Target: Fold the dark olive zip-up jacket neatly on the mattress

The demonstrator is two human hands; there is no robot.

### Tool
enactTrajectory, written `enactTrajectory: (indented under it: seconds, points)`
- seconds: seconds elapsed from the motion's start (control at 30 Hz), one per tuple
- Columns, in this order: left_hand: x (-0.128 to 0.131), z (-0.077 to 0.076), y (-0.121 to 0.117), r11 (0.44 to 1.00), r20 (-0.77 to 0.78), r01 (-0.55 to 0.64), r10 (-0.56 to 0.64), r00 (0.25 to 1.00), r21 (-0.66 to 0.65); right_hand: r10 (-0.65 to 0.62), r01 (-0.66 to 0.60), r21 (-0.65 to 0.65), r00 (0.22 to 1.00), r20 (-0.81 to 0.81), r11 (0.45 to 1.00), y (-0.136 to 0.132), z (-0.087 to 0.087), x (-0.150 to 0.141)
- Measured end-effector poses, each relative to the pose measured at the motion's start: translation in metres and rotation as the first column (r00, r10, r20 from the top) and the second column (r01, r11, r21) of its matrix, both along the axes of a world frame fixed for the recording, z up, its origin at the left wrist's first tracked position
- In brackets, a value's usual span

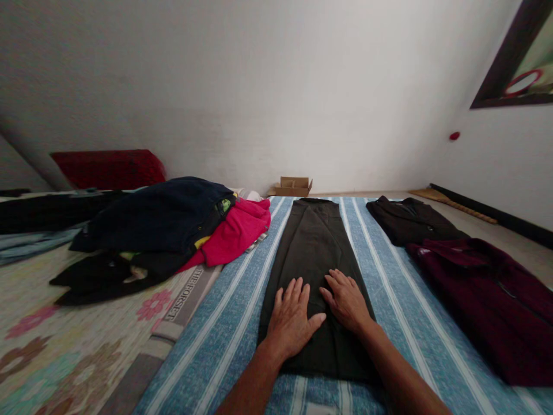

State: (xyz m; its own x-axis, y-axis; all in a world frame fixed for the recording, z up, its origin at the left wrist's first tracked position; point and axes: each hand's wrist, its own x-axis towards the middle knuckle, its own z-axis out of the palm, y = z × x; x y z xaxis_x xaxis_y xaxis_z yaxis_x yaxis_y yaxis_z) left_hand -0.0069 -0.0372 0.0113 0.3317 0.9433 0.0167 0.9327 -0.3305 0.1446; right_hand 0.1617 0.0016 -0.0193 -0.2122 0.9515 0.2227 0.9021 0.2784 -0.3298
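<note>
Left hand (291,323) and right hand (345,300), fingers apart, lie flat on long, lightly creased, dark cloth trousers (315,248).

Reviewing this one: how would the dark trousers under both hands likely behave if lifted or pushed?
The dark trousers would probably sag if lifted by one end, being long, flat cloth. A push would likely wrinkle them, since soft creases already show. Rolling or tipping seems unlikely, as they lie flat on the striped sheet.
</note>
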Motion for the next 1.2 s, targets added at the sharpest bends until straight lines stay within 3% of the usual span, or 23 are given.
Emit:
enactTrajectory:
  seconds: [0.17,0.37,0.63,0.83,1.2]
  points:
    - [-0.003,0.003,-0.001,1.0,0.043,0.013,-0.013,0.999,0.004,-0.001,0.001,0.038,1.0,-0.019,0.999,-0.013,0.005,-0.002]
    - [-0.019,0.004,-0.008,0.997,0.15,0.043,-0.052,0.987,0.063,0.112,-0.106,0.119,0.993,-0.047,0.987,-0.058,0.009,0.001]
    - [-0.042,-0.004,-0.044,0.965,0.228,0.137,-0.188,0.955,0.223,0.313,-0.314,0.208,0.949,0.041,0.926,-0.109,-0.002,0.015]
    - [-0.046,0.002,-0.065,0.97,0.184,0.21,-0.231,0.956,0.125,0.303,-0.324,0.229,0.945,0.122,0.918,-0.118,-0.006,0.023]
    - [-0.048,0.02,-0.07,0.95,0.12,0.292,-0.279,0.953,-0.109,0.223,-0.309,0.32,0.934,0.279,0.896,-0.123,-0.013,0.001]
